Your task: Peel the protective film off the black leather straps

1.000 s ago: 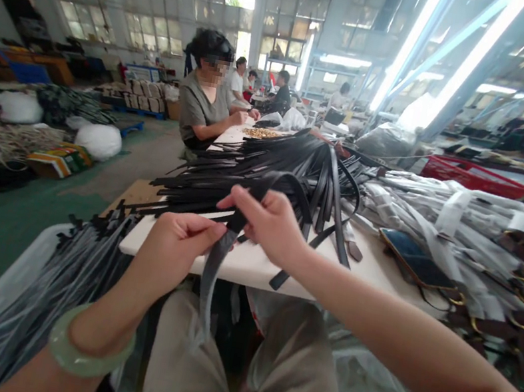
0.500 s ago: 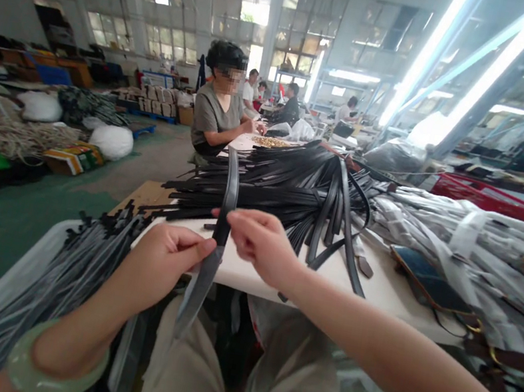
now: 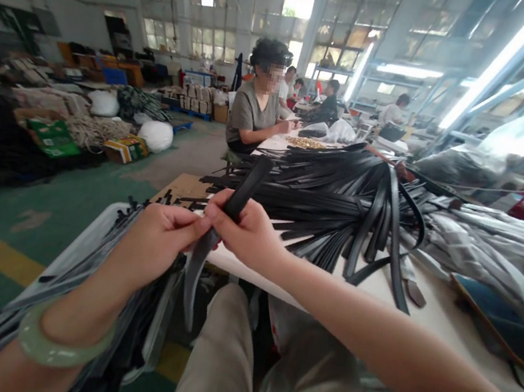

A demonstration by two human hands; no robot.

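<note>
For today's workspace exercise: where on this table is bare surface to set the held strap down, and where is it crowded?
Bare white table shows along the near edge, between the right hand and the brown-tipped strap end, in front of the black strap pile. Behind it the pile is dense; wrapped bundles crowd the right. Both hands hold the black strap.

Bright factory hall, tall windows (image 3: 207, 44), green floor (image 3: 60, 214).

You had bare tabletop (image 3: 249, 268) just beyond your hands; the black strap pile (image 3: 333, 195) blocked farther reach, and wrapped bundles (image 3: 491, 243) crowded your right.
</note>
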